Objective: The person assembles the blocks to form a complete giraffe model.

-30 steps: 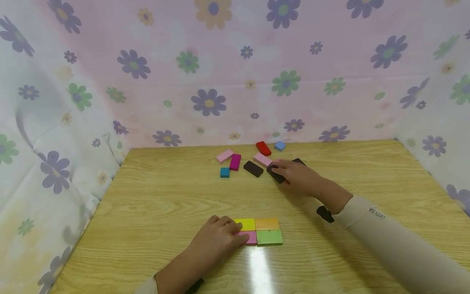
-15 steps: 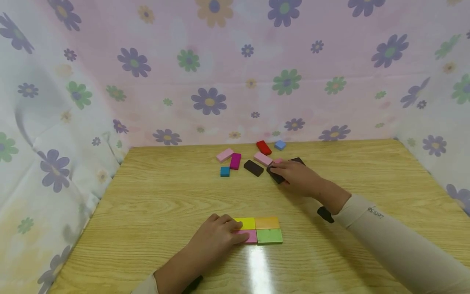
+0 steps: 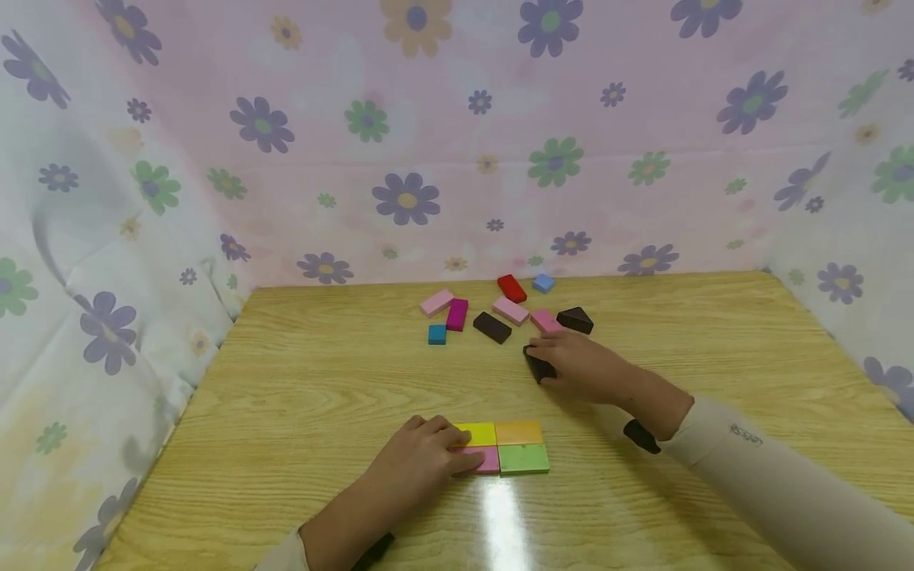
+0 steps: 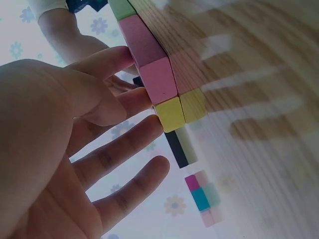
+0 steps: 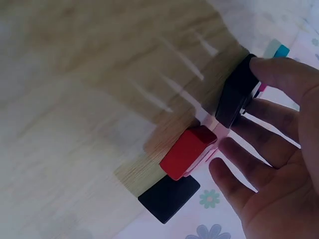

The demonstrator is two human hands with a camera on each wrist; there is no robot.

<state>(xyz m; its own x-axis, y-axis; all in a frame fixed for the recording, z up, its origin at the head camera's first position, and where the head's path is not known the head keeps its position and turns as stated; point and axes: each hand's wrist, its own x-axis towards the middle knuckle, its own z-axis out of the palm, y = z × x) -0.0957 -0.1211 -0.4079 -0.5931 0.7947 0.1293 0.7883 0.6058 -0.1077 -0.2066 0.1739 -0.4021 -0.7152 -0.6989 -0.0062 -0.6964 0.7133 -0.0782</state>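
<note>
Black from end to end, the dark block is pinched between the thumb and fingers of my right hand, over the middle of the wooden table; I can't tell whether its underside touches the wood. My left hand has its fingers spread and fairly straight, their tips against the left end of four blocks laid edge to edge: a yellow block and an orange block on the far side, a mauve-pink block and a green block on the side nearer me. Just beyond my right hand lie a rose block and, close by on its right, a black angled block. To their left are a light pink block and a dark brown block, then a magenta block, a teal block and a pale pink block. Farthest back, a red block and a light blue block lie near the flowered cloth.
</note>
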